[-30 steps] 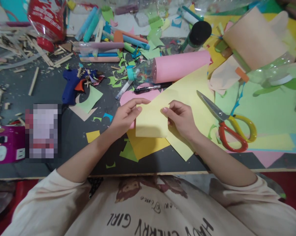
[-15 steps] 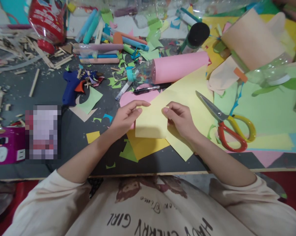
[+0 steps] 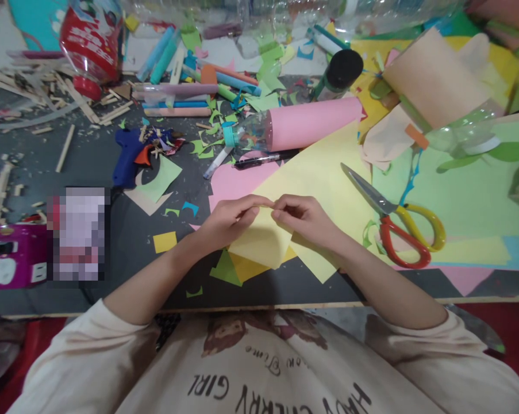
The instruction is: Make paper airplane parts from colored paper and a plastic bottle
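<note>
Fingers (image 3: 254,200) of both my hands clamped on the far edge of a small pale yellow piece (image 3: 259,244), tips almost meeting. Thumbs on the near side, index fingers beyond; left hand (image 3: 234,223) and right hand (image 3: 301,214) level with each other. Two matched pinches presumably stop the paper twisting. Fingers cover the far edge, so I cannot tell whether a crease lies there.

Around me, by size:

Tabletop (image 3: 87,152): dark, most litter pushed far and left, likely leaving me elbow room on the near side.

Green sheet (image 3: 470,198): flat at the right, over other coloured paper.

Large pale yellow sheet (image 3: 328,184): slantwise, passing under my right hand, near corner toward me. Handy as stock, I judge.

Pink-wrapped bottle (image 3: 313,123): on its side, far of my hands, teal cap to the left. Probably safer lying than standing in such a crowd.

Scissors (image 3: 384,206): right, blade tips on the large sheet, pointing far-left; handles near-right, which suits a right-handed pickup.

Glue gun (image 3: 127,158): left, on its side, nozzle toward the far right, likely to aim it off my arms.

Darker yellow piece (image 3: 246,273): below the small piece; contact between them, can't tell.

Pen (image 3: 265,158): just near of the bottle, on pink paper.

Smallest, green scraps (image 3: 205,146): curved offcuts, strewn left of the bottle.
</note>
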A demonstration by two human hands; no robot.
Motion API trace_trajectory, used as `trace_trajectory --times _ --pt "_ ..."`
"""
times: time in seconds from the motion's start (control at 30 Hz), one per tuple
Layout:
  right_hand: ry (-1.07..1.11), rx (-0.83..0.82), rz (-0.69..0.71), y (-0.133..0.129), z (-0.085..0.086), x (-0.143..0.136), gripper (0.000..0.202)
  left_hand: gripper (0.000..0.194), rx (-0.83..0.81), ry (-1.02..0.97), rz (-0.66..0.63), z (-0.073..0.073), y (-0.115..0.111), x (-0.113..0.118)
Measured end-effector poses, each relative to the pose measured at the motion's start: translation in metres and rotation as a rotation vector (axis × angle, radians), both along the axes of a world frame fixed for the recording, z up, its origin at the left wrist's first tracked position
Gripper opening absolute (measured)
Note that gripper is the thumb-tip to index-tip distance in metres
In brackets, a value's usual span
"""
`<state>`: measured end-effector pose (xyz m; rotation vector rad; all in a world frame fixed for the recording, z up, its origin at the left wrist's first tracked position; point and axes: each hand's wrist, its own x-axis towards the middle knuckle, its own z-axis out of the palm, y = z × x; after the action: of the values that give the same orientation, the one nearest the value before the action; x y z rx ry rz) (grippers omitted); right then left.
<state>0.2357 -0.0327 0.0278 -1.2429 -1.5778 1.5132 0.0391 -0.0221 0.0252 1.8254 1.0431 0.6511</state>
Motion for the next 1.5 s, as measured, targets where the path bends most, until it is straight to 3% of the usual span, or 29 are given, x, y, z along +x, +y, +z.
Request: trace_trajectory --times 0.1,0.23,0.4,0.7,0.97,1.07,1.27,1.5 --pt "0.005 0.081 -0.086 0.001 -0.001 0.0 0.02 0.033 -0.071 -0.019 0.037 -0.002 -0.001 -0.002" --pt "0.047 0.15 -0.335 0.005 -0.003 0.004 0.021 0.05 -0.195 -0.15 0.126 -0.002 0.0 -0.003" --pt "0.098 0.22 -0.536 0.007 -0.007 0.006 0.023 0.055 -0.182 -0.303 0.283 -0.003 0.008 -0.004" --pt "0.187 0.019 -0.341 0.004 -0.005 0.001 0.042 0.04 -0.026 -0.384 0.532 -0.015 0.022 -0.013" --pt "0.211 0.059 -0.474 0.008 -0.008 0.003 0.042 0.042 -0.073 -0.463 0.427 -0.018 0.019 -0.01" --pt "0.227 0.08 -0.505 0.008 -0.011 0.004 0.038 0.039 0.02 -0.463 0.42 -0.022 0.02 -0.009" --pt "0.22 0.113 -0.554 0.008 -0.016 0.005 0.027 0.005 0.272 -0.357 0.429 -0.018 0.017 -0.006" --pt "0.202 0.119 -0.544 0.008 -0.014 0.004 0.027 0.008 0.282 -0.33 0.489 -0.017 0.015 -0.007"
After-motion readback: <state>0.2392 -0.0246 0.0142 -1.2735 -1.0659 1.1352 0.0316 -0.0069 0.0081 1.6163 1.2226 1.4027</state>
